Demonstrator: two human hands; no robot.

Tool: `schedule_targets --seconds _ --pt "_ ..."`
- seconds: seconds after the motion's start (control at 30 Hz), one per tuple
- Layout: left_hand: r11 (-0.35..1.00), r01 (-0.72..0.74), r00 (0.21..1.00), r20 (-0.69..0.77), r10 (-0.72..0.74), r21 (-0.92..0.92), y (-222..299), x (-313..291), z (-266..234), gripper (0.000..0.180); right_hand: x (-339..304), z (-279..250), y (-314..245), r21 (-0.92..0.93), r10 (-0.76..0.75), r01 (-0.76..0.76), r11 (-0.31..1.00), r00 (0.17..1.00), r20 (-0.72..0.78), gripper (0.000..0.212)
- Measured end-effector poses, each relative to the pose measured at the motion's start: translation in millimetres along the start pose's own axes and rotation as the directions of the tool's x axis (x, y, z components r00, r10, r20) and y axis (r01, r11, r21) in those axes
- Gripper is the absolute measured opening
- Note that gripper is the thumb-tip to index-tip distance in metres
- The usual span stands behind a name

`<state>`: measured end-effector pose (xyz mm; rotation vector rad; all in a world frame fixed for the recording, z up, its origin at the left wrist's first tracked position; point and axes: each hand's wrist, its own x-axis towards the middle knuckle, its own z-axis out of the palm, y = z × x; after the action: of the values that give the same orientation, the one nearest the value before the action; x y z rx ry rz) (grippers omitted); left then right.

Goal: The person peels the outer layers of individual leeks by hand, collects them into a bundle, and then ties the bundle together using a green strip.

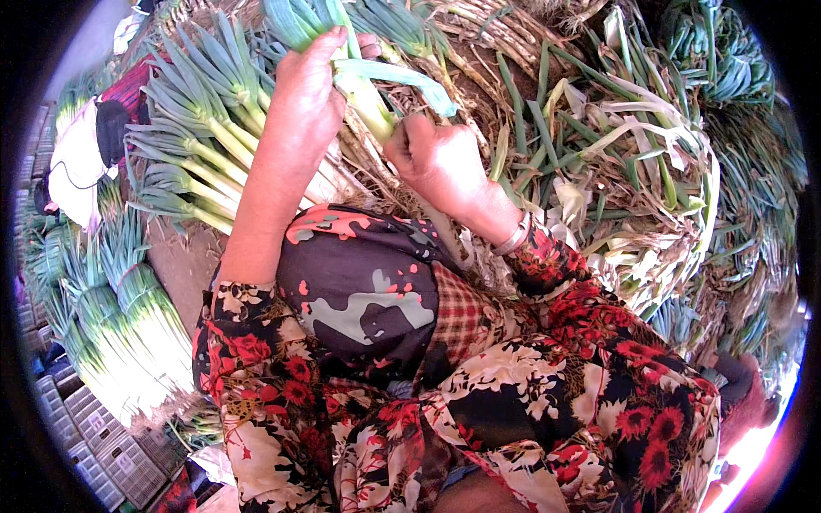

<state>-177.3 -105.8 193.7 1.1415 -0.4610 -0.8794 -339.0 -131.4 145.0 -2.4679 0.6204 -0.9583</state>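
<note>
A large green onion (366,101) slants across the space in front of me, its green leaves up and its pale stalk down. My left hand (310,79) is closed round it just below the broad leaves. One loose leaf (412,77) bends away to the right, over the stalk. Against the lower pale part of the stalk, my right hand (440,162) is closed with its fingers curled in; what its fingertips pinch is partly hidden. Several trimmed green onions (214,128) lie side by side left of my left forearm.
Peeled leaves and dry skins (633,179) form a heap at the right. Unpeeled green onions (492,26) lie at the far side. Tied bundles (141,316) stand at the left, near grey plastic crates (103,427). A patterned cloth (359,282) covers my lap.
</note>
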Motion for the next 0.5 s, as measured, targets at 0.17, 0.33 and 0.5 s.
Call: schedule_targets --seconds 0.17,0.33,0.5 --pt "0.998 0.023 0.996 0.082 -0.019 -0.052 4.9 11.1 4.9 0.033 -27.5 20.6 61.5 0.092 0.434 -0.502 0.86 0.814 0.386 0.034" --pt "1.0 0.009 1.0 -0.002 -0.009 -0.015 5.1 17.5 -43.7 0.028 -157.8 5.6 93.2 -0.474 0.509 -0.186 0.861 0.299 0.807 0.029" --pt "0.991 0.1 0.989 -0.101 -0.108 -0.084 -6.6 38.5 -74.1 0.024 -189.1 -39.8 124.1 -0.149 0.358 -0.337 0.93 0.73 0.582 0.026"
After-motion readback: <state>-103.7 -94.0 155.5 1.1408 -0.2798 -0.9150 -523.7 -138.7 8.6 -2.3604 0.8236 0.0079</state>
